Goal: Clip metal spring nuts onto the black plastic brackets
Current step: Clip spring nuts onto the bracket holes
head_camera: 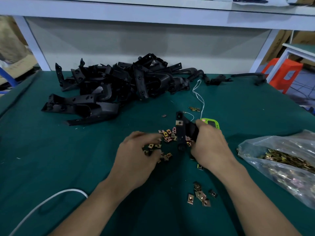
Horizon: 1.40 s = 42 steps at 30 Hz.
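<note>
Fingers (201, 124) of the right hand (209, 147) wrapped a black plastic bracket (180, 132) midway between the front and back edges of the green cloth bench (51, 150). The left hand (136, 155), curled and blurred, touched loose brassy metal spring nuts (167, 134); its grip was unclear.

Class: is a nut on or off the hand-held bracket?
On: one nut sits near the top of the bracket the right hand grips.

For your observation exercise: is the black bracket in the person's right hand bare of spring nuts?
No: the bracket gripped by the right hand carries a metal spring nut near its upper end.
</note>
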Each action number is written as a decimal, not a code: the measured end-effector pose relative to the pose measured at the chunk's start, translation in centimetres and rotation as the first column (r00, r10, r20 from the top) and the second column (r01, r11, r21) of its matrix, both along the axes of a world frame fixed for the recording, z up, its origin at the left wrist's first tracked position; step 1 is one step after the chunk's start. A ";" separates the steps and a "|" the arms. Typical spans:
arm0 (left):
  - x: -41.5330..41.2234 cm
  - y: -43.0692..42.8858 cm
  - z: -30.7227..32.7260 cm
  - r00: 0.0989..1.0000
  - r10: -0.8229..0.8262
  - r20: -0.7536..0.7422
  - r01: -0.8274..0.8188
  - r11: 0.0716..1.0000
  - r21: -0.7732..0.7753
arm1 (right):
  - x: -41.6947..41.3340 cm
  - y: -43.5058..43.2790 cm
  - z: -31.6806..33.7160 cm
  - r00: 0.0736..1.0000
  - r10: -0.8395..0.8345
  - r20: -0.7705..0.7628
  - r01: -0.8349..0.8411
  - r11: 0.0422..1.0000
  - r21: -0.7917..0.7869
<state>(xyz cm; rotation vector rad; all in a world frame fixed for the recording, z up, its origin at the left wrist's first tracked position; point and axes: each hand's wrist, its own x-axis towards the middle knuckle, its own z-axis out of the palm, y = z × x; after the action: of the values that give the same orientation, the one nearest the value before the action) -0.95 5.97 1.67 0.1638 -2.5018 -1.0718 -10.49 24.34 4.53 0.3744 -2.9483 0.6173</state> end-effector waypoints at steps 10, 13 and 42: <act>-0.6 0.3 -0.8 0.984 -0.171 0.041 0.176 0.970 -0.169 | -0.1 0.3 -0.1 0.991 0.044 -0.126 -0.039 0.998 0.046; -0.5 0.1 -0.6 0.991 -0.124 0.044 0.128 0.987 -0.099 | -0.1 0.2 -0.2 0.990 0.044 -0.136 -0.035 0.997 0.069; 0.2 -0.6 1.7 0.973 0.227 0.037 -0.230 0.957 0.179 | 0.1 0.0 -0.4 0.982 0.167 0.090 -0.155 0.980 -0.126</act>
<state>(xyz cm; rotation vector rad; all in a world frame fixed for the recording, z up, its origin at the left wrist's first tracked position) -0.79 5.36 3.41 0.5042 -2.3253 -1.2026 -10.39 24.34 4.15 0.5918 -2.9766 0.8509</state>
